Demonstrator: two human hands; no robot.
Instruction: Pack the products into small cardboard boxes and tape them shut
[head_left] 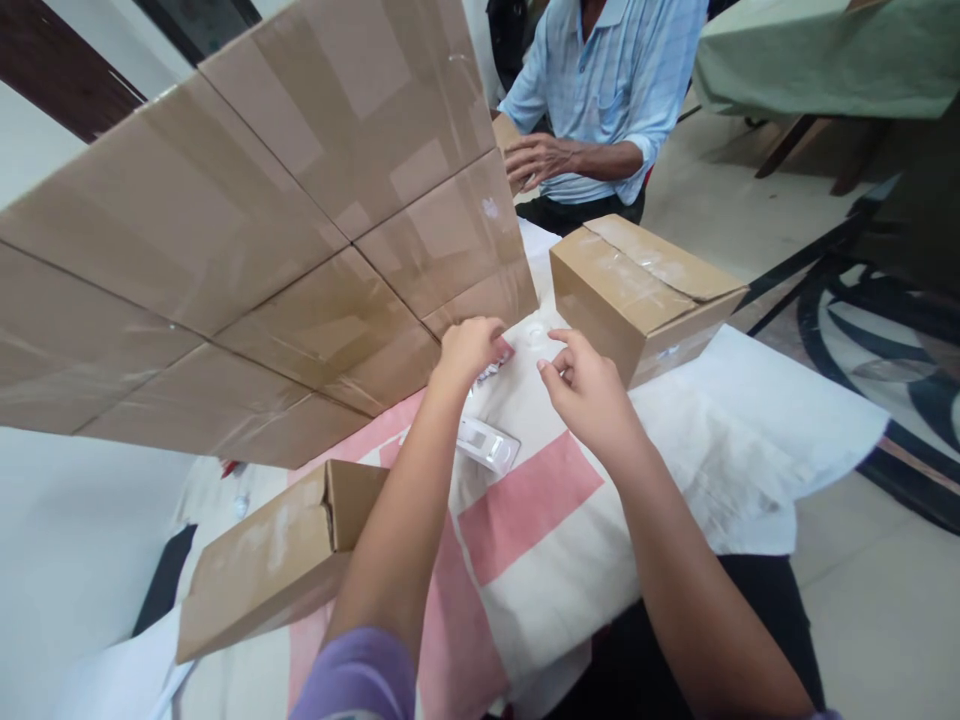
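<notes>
A purple sleeve (360, 670) is being worn on the left arm (405, 500), its plain hem being wrapped round the limb in a smooth curve. A pale patch (355, 715) is being shown low on it, too cropped to be made out. Of the right sleeve (828, 715), only a purple sliver is being seen. Slim, tapering forearms are being left bare to the left hand (471, 352) and right hand (590, 392). Black cloth (769, 615) is being shown at the lap.

Head-worn camera close above table (555, 565), facing forward, down.
</notes>
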